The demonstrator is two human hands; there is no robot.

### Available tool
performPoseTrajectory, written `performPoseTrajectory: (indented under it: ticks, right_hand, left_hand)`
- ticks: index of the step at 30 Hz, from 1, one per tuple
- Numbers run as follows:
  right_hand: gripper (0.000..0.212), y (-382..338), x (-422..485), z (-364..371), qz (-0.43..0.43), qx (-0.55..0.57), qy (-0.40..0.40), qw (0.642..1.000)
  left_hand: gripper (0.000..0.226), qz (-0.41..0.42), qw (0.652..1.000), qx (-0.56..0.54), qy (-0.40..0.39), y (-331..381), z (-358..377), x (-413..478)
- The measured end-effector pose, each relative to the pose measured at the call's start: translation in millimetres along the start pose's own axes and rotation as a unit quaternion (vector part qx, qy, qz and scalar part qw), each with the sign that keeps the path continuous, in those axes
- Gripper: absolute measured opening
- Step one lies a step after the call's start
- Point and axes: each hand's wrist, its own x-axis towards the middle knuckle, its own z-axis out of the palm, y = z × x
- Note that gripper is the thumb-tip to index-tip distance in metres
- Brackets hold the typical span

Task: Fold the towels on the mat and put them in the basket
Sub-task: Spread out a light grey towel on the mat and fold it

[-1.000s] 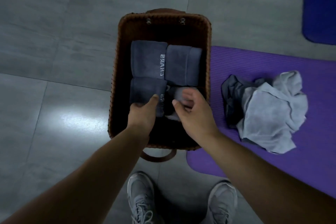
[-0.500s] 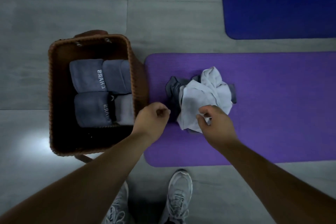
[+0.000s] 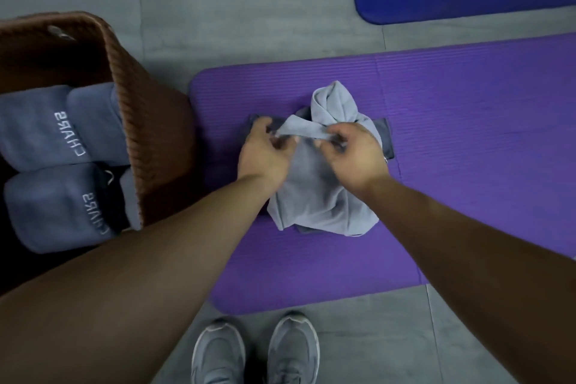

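The left hand (image 3: 265,153) and the right hand (image 3: 355,156) each had a closed grip on the upper edge of the light grey towel (image 3: 311,196); fingers and thumbs pinched the cloth and held a short band of it taut between them, while the rest sagged crumpled onto the purple mat (image 3: 467,165). A dark grey towel (image 3: 385,137) lay beneath it on the mat, with corners showing at either side. The woven basket (image 3: 156,140) stood on the floor (image 3: 218,9) just left of the mat, with folded grey towels (image 3: 34,128) packed side by side inside.
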Motion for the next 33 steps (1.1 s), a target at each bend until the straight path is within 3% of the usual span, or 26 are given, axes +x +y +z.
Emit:
performPoseTrajectory:
  ticks: [2, 4, 7, 9, 14, 18, 21, 27, 33]
  right_hand:
    - [0.046, 4.1, 7.6, 7.5, 0.02, 0.015, 0.016, 1.0]
    - [0.044, 6.5, 12.2, 12.0, 0.037, 0.033, 0.022, 0.999]
    - [0.026, 5.7, 12.6, 11.4, 0.04, 0.033, 0.002, 0.999]
    - [0.015, 3.6, 7.4, 9.0, 0.028, 0.039, -0.013, 0.999]
    - [0.02, -15.2, -25.2, -13.0, 0.031, 0.165, -0.043, 0.985]
    - [0.01, -35.7, -57.8, -41.1, 0.04, 0.263, -0.068, 0.961]
    - [0.016, -45.7, -78.2, -60.7, 0.054, 0.277, -0.08, 0.956]
    - [0.025, -56.8, -116.4, -104.6, 0.062, 0.253, -0.026, 0.965]
    - [0.028, -43.3, -133.2, -154.6, 0.055, 0.291, -0.083, 0.951]
  left_hand:
    - [0.054, 0.007, 1.0, 0.003, -0.005, -2.4, 2.6, 9.3]
    - [0.037, 0.006, 1.0, 0.015, -0.019, -3.6, 2.6, 14.3]
    - [0.014, 0.013, 1.0, 0.005, -0.022, 0.4, -0.7, 15.3]
    - [0.016, 0.034, 0.999, 0.0, -0.036, 7.9, -4.0, 11.4]
    - [0.022, 0.004, 0.988, -0.078, -0.134, 38.2, -22.1, -20.8]
    - [0.032, 0.0, 0.978, -0.097, -0.187, 59.0, -35.4, -46.2]
    - [0.029, 0.0, 0.976, -0.091, -0.197, 75.4, -40.8, -66.7]
    - [0.017, 0.006, 0.974, -0.058, -0.217, 109.5, -49.6, -104.5]
    - [0.017, 0.029, 0.973, -0.035, -0.224, 141.3, -37.3, -128.9]
